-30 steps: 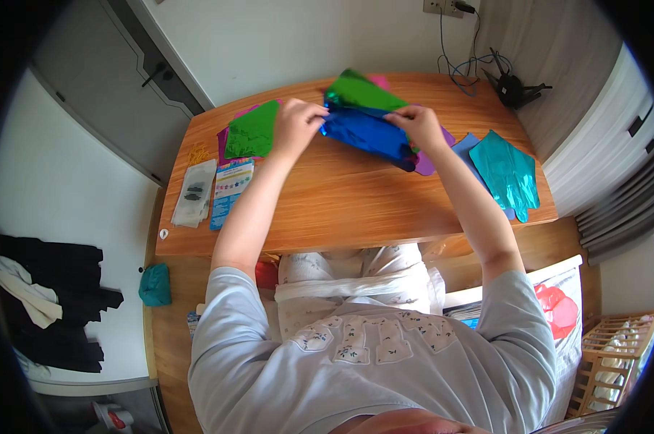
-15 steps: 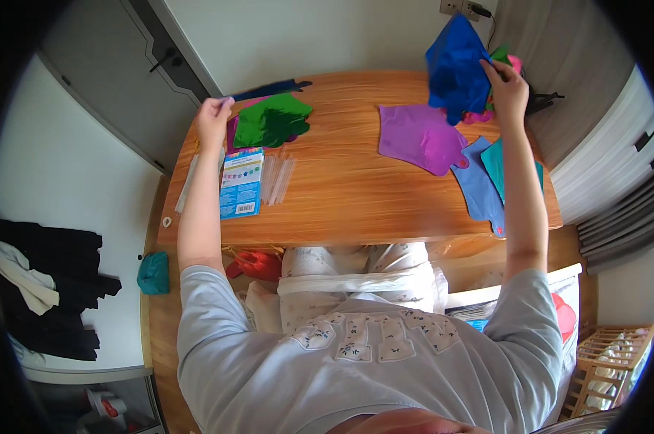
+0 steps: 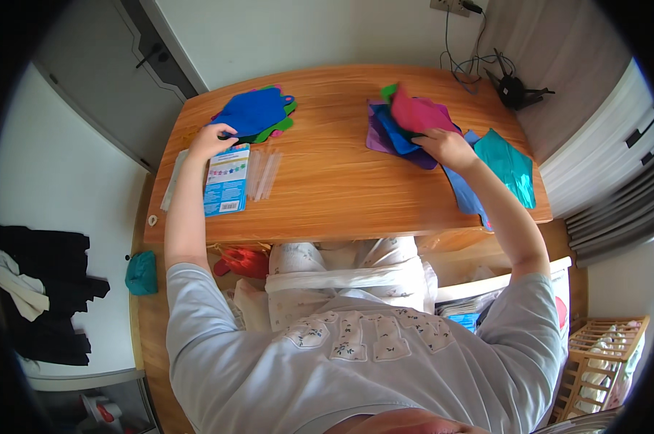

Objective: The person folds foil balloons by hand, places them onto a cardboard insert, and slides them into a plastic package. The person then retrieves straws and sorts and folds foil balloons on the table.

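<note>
My left hand (image 3: 212,139) rests flat on the blue felt sheet (image 3: 253,112); my right hand (image 3: 450,147) pinches the pink felt sheet (image 3: 421,114), which may drag neighbouring sheets off the bench (image 3: 334,188).

The room is bright with soft, even daylight, and the wooden tabletop (image 3: 341,181) glows warm, with a pale sheen across its middle and toward its far edge. Shadows are faint: only thin, soft ones sit under the coloured sheets near the far corners and below the near edge. The clear plastic sleeve (image 3: 262,173) by the left edge catches a little glare. Focus is sharp at the centre. Toward the rim, straight lines bow strongly, the tabletop's edges curve, and a black circular border closes the picture. The dark clothes (image 3: 37,289) at far left look slightly smeared.
</note>
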Demonstrator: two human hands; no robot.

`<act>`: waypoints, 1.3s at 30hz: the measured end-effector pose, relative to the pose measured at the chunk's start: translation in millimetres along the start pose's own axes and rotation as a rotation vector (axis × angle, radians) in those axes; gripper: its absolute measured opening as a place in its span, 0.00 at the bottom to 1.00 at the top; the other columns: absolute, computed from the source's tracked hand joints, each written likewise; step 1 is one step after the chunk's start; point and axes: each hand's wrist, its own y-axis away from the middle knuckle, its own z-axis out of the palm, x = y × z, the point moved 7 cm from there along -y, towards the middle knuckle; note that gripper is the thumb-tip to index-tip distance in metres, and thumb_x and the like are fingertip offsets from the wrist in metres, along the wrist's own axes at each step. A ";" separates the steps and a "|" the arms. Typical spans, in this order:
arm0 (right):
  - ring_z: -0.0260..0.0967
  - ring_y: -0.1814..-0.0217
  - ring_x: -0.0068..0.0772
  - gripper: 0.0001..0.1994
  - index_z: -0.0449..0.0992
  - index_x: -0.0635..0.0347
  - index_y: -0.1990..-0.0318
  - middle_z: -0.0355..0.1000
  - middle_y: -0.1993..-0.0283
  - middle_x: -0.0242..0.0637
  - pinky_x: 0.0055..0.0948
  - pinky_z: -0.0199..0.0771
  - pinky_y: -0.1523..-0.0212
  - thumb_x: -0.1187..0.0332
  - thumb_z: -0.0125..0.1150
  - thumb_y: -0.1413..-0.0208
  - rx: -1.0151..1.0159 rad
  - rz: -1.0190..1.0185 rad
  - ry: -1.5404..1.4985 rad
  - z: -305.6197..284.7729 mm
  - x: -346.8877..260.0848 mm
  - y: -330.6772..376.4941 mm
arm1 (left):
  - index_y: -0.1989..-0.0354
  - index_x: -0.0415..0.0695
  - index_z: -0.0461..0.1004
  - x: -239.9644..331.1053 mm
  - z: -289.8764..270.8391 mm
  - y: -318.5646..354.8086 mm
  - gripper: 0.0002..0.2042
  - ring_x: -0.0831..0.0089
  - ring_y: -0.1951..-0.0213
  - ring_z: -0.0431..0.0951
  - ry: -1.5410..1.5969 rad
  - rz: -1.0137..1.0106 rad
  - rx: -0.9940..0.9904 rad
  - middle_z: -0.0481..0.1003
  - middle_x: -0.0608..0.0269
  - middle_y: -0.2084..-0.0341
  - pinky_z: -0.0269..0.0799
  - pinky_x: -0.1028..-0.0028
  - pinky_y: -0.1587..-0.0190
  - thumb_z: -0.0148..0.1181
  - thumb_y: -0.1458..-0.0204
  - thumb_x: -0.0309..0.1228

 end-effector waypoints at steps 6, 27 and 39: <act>0.76 0.53 0.45 0.26 0.69 0.54 0.38 0.76 0.53 0.43 0.38 0.79 0.55 0.75 0.56 0.48 -0.133 -0.021 -0.081 0.6 -24.7 -11.9 | 0.58 0.47 0.83 90.5 -12.8 13.6 0.16 0.61 0.56 0.79 -0.391 0.245 0.021 0.80 0.60 0.61 0.75 0.66 0.53 0.72 0.54 0.40; 0.75 0.51 0.53 0.15 0.74 0.58 0.51 0.75 0.49 0.49 0.41 0.78 0.53 0.79 0.57 0.47 0.191 0.232 -0.204 9.1 -26.9 -9.6 | 0.62 0.53 0.79 298.0 161.7 6.8 0.08 0.71 0.72 0.81 -0.368 1.066 0.301 0.79 0.71 0.72 0.77 0.72 0.70 0.57 0.49 0.32; 0.75 0.53 0.51 0.14 0.81 0.54 0.56 0.77 0.54 0.46 0.45 0.75 0.49 0.57 0.58 0.42 0.140 0.453 -0.621 26.4 -55.0 -29.6 | 0.64 0.43 0.77 311.3 132.3 7.2 0.08 0.53 0.68 0.78 -0.168 0.868 0.404 0.78 0.55 0.71 0.74 0.56 0.65 0.60 0.53 0.27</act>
